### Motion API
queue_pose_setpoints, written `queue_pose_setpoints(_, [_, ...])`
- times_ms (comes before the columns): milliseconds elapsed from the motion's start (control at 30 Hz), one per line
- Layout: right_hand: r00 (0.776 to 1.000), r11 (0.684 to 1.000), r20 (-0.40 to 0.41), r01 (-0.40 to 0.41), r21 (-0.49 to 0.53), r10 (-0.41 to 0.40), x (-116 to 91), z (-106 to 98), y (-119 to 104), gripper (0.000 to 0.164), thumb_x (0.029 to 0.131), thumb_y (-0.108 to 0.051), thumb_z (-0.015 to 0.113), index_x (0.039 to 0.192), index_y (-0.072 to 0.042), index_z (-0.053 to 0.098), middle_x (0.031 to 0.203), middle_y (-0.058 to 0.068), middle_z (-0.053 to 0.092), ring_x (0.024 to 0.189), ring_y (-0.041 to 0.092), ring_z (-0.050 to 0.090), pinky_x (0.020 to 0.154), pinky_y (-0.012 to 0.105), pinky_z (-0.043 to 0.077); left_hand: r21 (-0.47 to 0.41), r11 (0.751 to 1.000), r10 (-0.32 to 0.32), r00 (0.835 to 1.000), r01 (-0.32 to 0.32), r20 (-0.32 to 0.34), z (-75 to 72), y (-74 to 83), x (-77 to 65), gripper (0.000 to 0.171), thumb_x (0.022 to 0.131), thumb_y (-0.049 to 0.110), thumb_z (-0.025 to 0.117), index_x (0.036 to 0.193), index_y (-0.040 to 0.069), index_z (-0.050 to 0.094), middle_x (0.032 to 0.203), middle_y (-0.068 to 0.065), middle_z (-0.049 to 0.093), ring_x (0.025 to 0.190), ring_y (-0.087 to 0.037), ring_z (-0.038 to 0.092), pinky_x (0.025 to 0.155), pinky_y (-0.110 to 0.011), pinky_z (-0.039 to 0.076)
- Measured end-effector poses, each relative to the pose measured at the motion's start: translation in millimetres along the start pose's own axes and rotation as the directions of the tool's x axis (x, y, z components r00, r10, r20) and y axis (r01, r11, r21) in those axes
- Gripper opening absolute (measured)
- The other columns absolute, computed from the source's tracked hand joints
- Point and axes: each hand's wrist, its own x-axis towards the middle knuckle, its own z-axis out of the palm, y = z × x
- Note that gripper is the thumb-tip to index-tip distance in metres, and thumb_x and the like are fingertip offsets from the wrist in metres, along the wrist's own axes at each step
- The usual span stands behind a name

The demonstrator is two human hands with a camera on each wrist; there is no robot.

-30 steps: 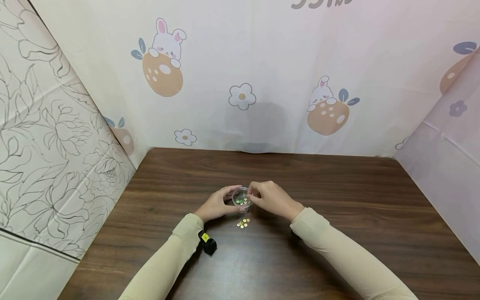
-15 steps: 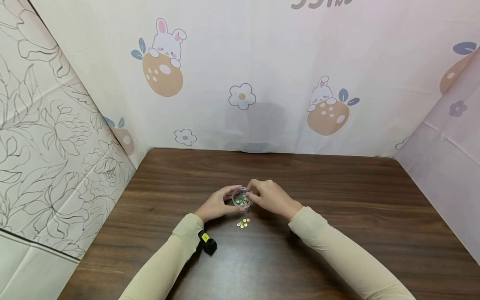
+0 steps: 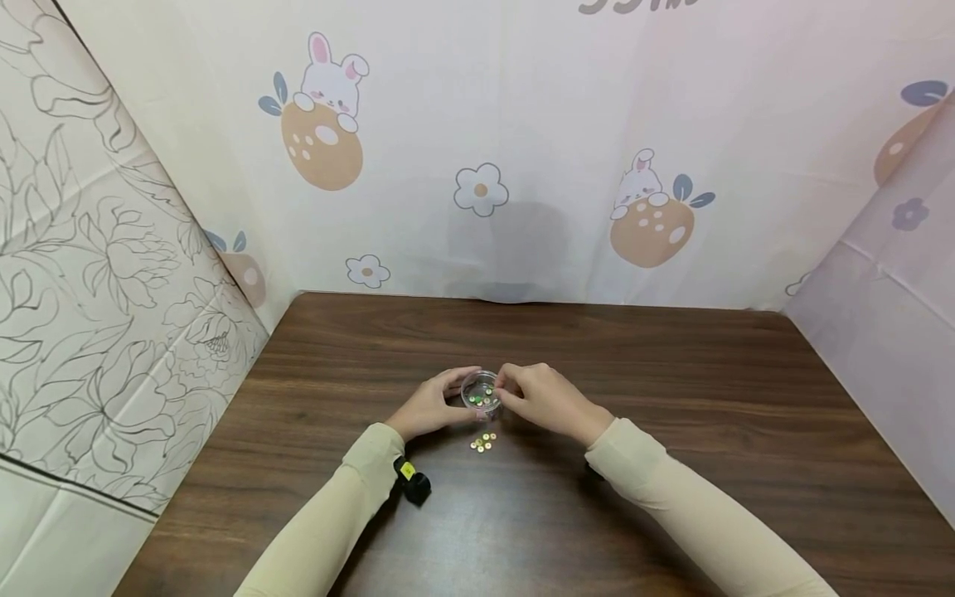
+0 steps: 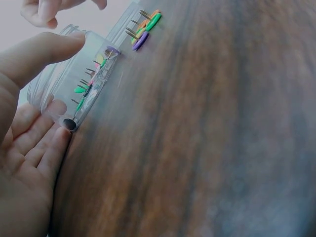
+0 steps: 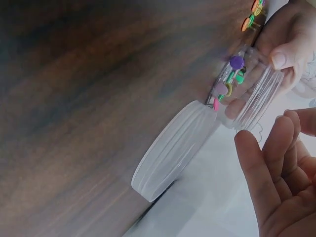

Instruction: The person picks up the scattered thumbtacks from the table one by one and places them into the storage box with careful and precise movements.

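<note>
My left hand (image 3: 433, 405) holds a clear plastic jar (image 4: 74, 66), thumb on one side and fingers round the other. Inside lie several coloured thumbtacks (image 4: 81, 90), some of them points up. At the jar's open mouth is my right hand (image 3: 548, 400), its thumb and forefinger brought together over the rim. In the right wrist view its other fingers (image 5: 249, 158) are loosely bent; whether a tack sits between the fingertips is hidden. Several more thumbtacks (image 3: 482, 442) lie grouped on the table just in front of the jar.
A clear round lid (image 5: 170, 150) lies on the dark wooden table (image 3: 671, 390) near the jar, seen in the right wrist view. A black wrist camera (image 3: 414, 485) with a yellow label hangs by the left sleeve. Printed cloth (image 3: 545, 124) closes off the table's back.
My right fingertips dipped further into the jar half a second ago and now sit slightly back toward its right rim. The left hand, jar and grouped tacks stay in place.
</note>
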Motion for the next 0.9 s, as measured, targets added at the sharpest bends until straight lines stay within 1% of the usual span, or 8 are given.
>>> queue_pose_setpoints(100, [0.999,0.999,0.031,0.031,0.014,-0.032,-4,1,-1,0.004,0.091,-0.020,0.059,0.090,-0.020,0.062,0.063,-0.013,0.056,0.049,0.001,0.045,0.045,0.022,0.044,0.003,1.000,-0.009,1.000,0.009,0.002,-0.4,0.5,-0.4,0.070,0.079,0.022,0.076,0.140,0.011,0.042,0.133,-0.011,0.049,0.118,-0.025,0.048,0.099,-0.048,0.043])
queue_pose_setpoints(233, [0.991,0.994,0.070,0.108,0.033,-0.110,-9,3,-4,0.004,0.091,-0.020,0.060,0.088,-0.019,0.062,0.062,-0.010,0.055,0.050,0.001,0.044,0.046,0.021,0.043,0.002,1.000,-0.013,1.000,0.013,0.009,-1.4,5.2,-2.1,0.069,0.079,0.020,0.075,0.139,0.010,0.042,0.134,-0.013,0.049,0.118,-0.025,0.047,0.099,-0.049,0.042])
queue_pose_setpoints(333, [0.984,0.988,0.095,0.150,0.043,-0.154,-11,6,-6,0.005,0.091,-0.020,0.060,0.086,-0.018,0.062,0.062,-0.010,0.056,0.050,0.000,0.044,0.046,0.020,0.043,-0.001,1.000,0.005,1.000,-0.005,0.000,-0.4,2.2,-1.2,0.070,0.079,0.019,0.075,0.139,0.009,0.042,0.134,-0.013,0.049,0.118,-0.026,0.048,0.099,-0.051,0.042])
queue_pose_setpoints(433, [0.977,0.986,0.132,0.159,0.055,-0.165,-13,9,-7,0.006,0.091,-0.019,0.060,0.086,-0.015,0.061,0.063,-0.010,0.057,0.050,-0.001,0.046,0.047,0.019,0.044,0.007,1.000,0.011,1.000,-0.011,-0.012,1.7,-8.3,2.6,0.071,0.078,0.022,0.076,0.139,0.011,0.043,0.134,-0.008,0.050,0.118,-0.023,0.048,0.100,-0.048,0.042])
queue_pose_setpoints(567, [0.968,0.984,0.178,0.169,0.058,-0.177,-15,13,-8,0.004,0.088,-0.015,0.063,0.087,-0.011,0.063,0.063,-0.009,0.056,0.052,-0.002,0.047,0.048,0.019,0.044,0.029,1.000,-0.013,1.000,0.013,-0.014,3.2,-23.5,7.9,0.073,0.076,0.030,0.078,0.139,0.019,0.044,0.132,0.002,0.050,0.116,-0.013,0.048,0.100,-0.042,0.043])
queue_pose_setpoints(633, [0.964,0.983,0.191,0.176,0.059,-0.184,-16,15,-9,0.005,0.086,-0.014,0.065,0.087,-0.011,0.063,0.062,-0.009,0.055,0.052,-0.001,0.046,0.048,0.019,0.043,0.032,0.999,-0.022,1.000,0.022,-0.012,3.1,-27.3,9.2,0.074,0.075,0.033,0.078,0.139,0.022,0.044,0.131,0.005,0.050,0.115,-0.010,0.048,0.100,-0.040,0.043])
queue_pose_setpoints(767, [0.964,0.983,0.195,0.175,0.055,-0.182,-17,19,-11,0.005,0.083,-0.011,0.068,0.085,-0.011,0.063,0.061,-0.009,0.055,0.051,-0.002,0.046,0.047,0.019,0.043,0.023,0.999,-0.022,1.000,0.023,-0.010,3.1,-29.5,9.8,0.075,0.073,0.036,0.079,0.139,0.024,0.044,0.131,0.006,0.050,0.115,-0.009,0.049,0.099,-0.039,0.043])
queue_pose_setpoints(900, [0.966,0.985,0.193,0.169,0.037,-0.173,-17,20,-14,0.007,0.082,-0.010,0.069,0.085,-0.010,0.063,0.062,-0.008,0.055,0.052,-0.001,0.047,0.048,0.019,0.044,0.020,1.000,-0.012,1.000,0.012,-0.010,3.6,-24.7,7.4,0.074,0.075,0.033,0.078,0.139,0.021,0.043,0.133,0.003,0.049,0.117,-0.013,0.048,0.100,-0.042,0.043])
